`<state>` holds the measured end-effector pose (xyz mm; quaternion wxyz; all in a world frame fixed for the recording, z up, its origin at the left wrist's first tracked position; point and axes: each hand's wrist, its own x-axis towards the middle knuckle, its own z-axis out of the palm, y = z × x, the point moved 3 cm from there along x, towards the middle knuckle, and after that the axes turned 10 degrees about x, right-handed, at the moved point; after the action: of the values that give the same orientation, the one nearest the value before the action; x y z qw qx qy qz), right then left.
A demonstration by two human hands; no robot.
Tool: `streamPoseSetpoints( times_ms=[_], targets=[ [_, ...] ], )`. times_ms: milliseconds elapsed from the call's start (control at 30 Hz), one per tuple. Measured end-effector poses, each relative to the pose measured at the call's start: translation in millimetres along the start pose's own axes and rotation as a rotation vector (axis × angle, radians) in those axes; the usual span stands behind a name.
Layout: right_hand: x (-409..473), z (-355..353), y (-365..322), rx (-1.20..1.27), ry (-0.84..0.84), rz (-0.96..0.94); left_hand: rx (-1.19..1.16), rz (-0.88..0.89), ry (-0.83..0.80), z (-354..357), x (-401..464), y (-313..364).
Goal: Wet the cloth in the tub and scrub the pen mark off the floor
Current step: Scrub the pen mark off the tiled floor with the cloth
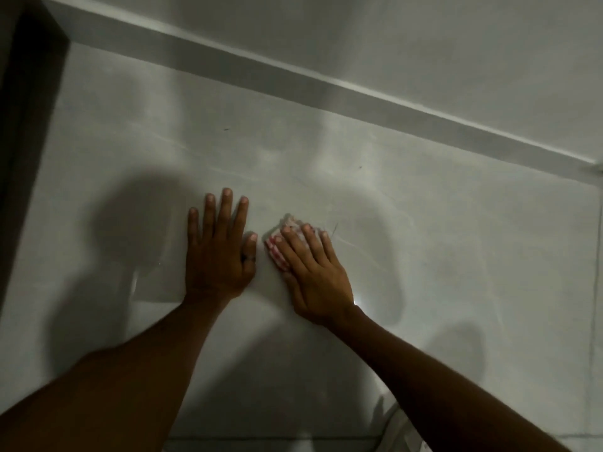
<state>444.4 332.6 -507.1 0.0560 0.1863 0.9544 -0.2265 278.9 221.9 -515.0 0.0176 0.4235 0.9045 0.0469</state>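
The right hand (313, 275) lies flat on the pale floor (424, 256), fingers stretched forward and close together, pressing a small bunched cloth (277, 246) beneath them. The grip here is a flat press, not a closed fist: the fingers are extended over the cloth and pin it against the tile. The cloth is white with red checks, and only its edge shows, poking out past the fingertips and along the thumb side of the hand. Its visible long axis runs diagonally, from near the thumb forward and slightly right toward the fingertips (most of it is hidden under the palm).

Just beyond and to the right of the right fingertips sits a thin dark pen mark (335, 229), a short stroke leaning slightly right of straight ahead, close to the cloth but not covered by it.

The left hand (218, 252) rests just beside the right one, palm down, fingers spread and pointing ahead, holding nothing. A baseboard (326, 89) runs diagonally across the far side.
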Motion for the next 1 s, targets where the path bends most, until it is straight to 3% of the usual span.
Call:
streamPoseSetpoints(
  times_ms=[133,267,333,600,700,800,933,1000],
  targets=[
    [81,-22,20,0.026,0.093,0.142,0.024,0.003,-0.028,2,2,-5],
    [131,-52,58,0.116,0.331,0.568,0.014,0.006,-0.030,1,2,-5],
    [117,-50,56,0.136,0.390,0.685,0.000,0.004,-0.012,0,1,-5],
    [-42,16,-15,0.098,0.311,0.568,0.004,-0.012,0.008,0,-2,-4],
    [-17,1,13,0.067,0.248,0.496,-0.002,-0.013,-0.019,1,0,-4],
    [16,-25,58,0.019,0.307,0.515,0.017,-0.004,-0.017,1,-1,-4],
    [74,-65,121,0.065,0.466,0.712,0.047,0.007,-0.056,1,0,-1],
    [103,-71,121,0.086,0.491,0.813,0.076,0.007,-0.050,3,1,-2]
  ],
)
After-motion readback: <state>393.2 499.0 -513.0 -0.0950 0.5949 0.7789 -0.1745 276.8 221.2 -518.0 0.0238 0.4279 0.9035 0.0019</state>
